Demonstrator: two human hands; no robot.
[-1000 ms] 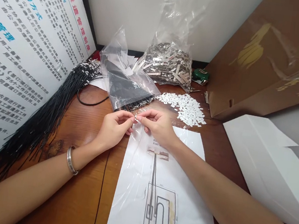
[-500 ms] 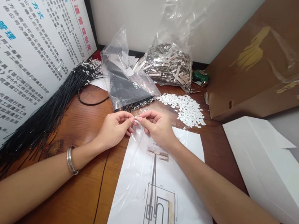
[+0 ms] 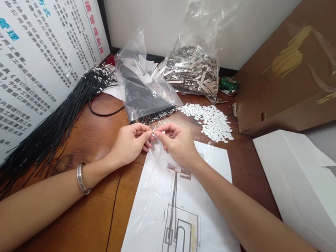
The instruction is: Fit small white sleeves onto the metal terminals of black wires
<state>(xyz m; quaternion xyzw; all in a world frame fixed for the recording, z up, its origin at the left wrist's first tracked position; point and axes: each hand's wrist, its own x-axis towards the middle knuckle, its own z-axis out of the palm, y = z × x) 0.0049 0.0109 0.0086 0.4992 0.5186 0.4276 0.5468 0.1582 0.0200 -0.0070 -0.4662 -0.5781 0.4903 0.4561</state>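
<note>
My left hand [image 3: 129, 142] and my right hand [image 3: 177, 142] meet fingertip to fingertip above the wooden table [image 3: 94, 198]. Both are pinched shut on one tiny pale part [image 3: 154, 133] held between them; what it is exactly I cannot make out. Just beyond my fingers lies a clear bag of black wires [image 3: 145, 94] with metal ends sticking out. A heap of small white pieces [image 3: 210, 120] sits to the right of it. Under my right wrist lies a printed sheet with a wire drawing [image 3: 180, 221], partly covered by clear film.
A bag of shiny metal clips [image 3: 193, 68] stands at the back wall, a green object [image 3: 228, 84] beside it. A long bundle of black wires [image 3: 54, 124] runs along the printed board [image 3: 27, 51] on the left. A brown carton [image 3: 304, 65] and white folded paper [image 3: 301, 187] fill the right.
Both hands stay pinched together in the same spot. Only the view has shifted slightly.
</note>
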